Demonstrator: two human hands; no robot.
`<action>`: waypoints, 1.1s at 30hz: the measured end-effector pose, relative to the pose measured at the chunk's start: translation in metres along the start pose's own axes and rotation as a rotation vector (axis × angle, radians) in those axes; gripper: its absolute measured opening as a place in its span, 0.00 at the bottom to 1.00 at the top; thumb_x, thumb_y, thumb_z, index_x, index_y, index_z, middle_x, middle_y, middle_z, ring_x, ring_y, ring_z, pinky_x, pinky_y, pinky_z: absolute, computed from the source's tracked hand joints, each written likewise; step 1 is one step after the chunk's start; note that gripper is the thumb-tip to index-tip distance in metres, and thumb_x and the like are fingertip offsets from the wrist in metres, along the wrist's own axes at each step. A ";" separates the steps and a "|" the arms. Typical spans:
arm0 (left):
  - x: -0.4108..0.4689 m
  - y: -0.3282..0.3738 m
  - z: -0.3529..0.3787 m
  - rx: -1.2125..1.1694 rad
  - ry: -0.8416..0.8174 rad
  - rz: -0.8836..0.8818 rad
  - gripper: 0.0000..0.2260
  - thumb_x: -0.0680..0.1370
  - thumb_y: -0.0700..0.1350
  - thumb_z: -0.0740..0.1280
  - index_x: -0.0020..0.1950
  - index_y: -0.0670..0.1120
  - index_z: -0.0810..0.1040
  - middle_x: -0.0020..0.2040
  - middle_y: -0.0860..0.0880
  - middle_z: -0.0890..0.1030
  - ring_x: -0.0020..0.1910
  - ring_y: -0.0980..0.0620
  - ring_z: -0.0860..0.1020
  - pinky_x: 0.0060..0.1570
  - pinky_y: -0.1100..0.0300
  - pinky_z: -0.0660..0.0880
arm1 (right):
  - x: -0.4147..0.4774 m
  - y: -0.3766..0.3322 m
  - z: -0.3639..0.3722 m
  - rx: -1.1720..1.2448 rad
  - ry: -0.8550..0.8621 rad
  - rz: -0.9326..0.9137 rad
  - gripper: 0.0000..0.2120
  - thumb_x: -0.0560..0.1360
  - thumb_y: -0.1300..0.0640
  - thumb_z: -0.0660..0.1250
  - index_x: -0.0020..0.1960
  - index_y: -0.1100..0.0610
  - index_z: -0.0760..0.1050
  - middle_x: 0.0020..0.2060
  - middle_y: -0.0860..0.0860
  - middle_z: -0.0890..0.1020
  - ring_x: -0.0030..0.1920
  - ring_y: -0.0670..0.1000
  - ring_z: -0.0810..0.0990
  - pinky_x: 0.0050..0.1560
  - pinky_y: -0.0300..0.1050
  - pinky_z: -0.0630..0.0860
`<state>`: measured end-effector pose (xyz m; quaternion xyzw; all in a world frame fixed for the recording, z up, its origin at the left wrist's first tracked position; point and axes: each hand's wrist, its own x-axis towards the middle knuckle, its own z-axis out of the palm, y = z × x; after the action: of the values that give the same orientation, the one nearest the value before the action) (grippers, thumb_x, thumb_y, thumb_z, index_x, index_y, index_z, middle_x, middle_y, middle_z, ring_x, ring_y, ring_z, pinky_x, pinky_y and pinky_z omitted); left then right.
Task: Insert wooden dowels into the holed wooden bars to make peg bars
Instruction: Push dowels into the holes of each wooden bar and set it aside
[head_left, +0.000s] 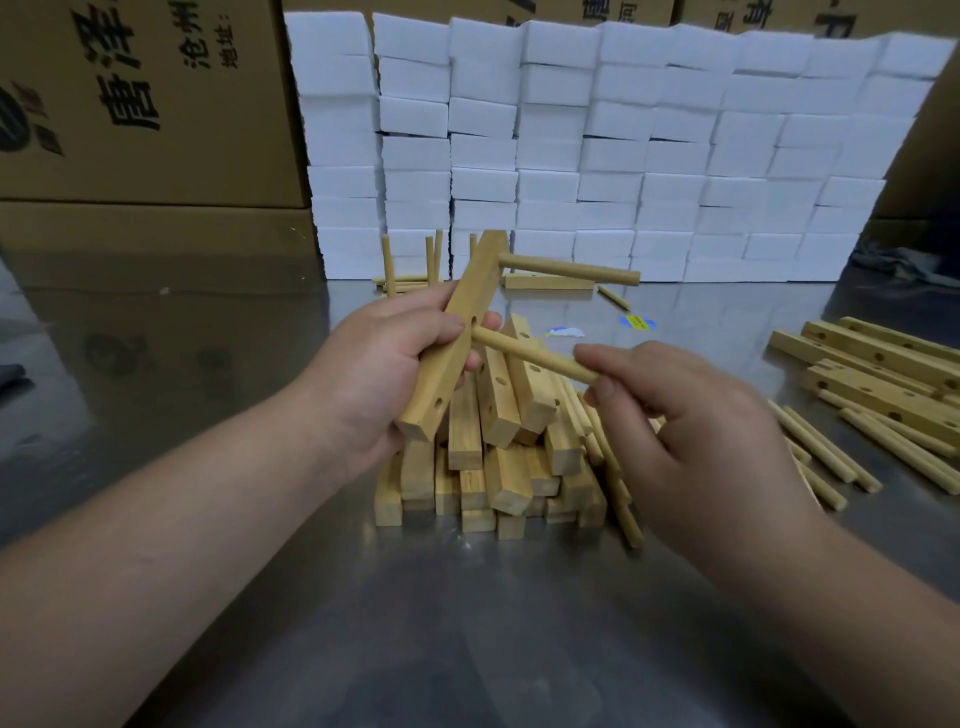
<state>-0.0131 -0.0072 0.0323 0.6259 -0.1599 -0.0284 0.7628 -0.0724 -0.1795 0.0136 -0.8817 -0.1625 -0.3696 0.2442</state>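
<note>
My left hand grips a holed wooden bar tilted upright above the table. One dowel sticks out to the right from the bar's top hole. My right hand pinches the outer end of a second dowel whose other end sits at the bar's middle hole. The bar's lowest hole is empty. Below my hands lies a pile of holed bars with loose dowels along its right side.
More holed bars and loose dowels lie at the right on the steel table. Finished peg bars stand behind the pile. A wall of white foam blocks and cardboard boxes close off the back.
</note>
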 end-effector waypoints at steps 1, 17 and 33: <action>0.000 0.000 0.001 -0.008 -0.003 0.002 0.13 0.78 0.35 0.56 0.54 0.45 0.78 0.44 0.48 0.84 0.32 0.57 0.77 0.31 0.67 0.75 | 0.000 0.000 -0.001 0.005 0.005 -0.002 0.15 0.73 0.59 0.59 0.55 0.58 0.79 0.37 0.47 0.78 0.43 0.45 0.72 0.39 0.33 0.68; -0.004 0.001 0.002 0.049 -0.062 0.010 0.13 0.79 0.38 0.57 0.56 0.49 0.78 0.51 0.50 0.84 0.33 0.59 0.76 0.31 0.67 0.74 | 0.002 0.006 -0.003 0.006 0.015 0.021 0.17 0.74 0.56 0.56 0.57 0.55 0.78 0.37 0.37 0.71 0.36 0.40 0.70 0.38 0.27 0.67; -0.005 0.000 0.003 0.004 -0.015 0.059 0.13 0.78 0.39 0.60 0.54 0.54 0.78 0.36 0.55 0.82 0.29 0.56 0.75 0.29 0.67 0.72 | 0.000 0.008 -0.002 0.042 -0.011 -0.080 0.13 0.72 0.58 0.62 0.54 0.57 0.79 0.36 0.46 0.76 0.41 0.44 0.72 0.37 0.34 0.69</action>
<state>-0.0186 -0.0089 0.0322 0.6221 -0.1842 -0.0101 0.7609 -0.0699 -0.1872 0.0126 -0.8711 -0.2068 -0.3707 0.2469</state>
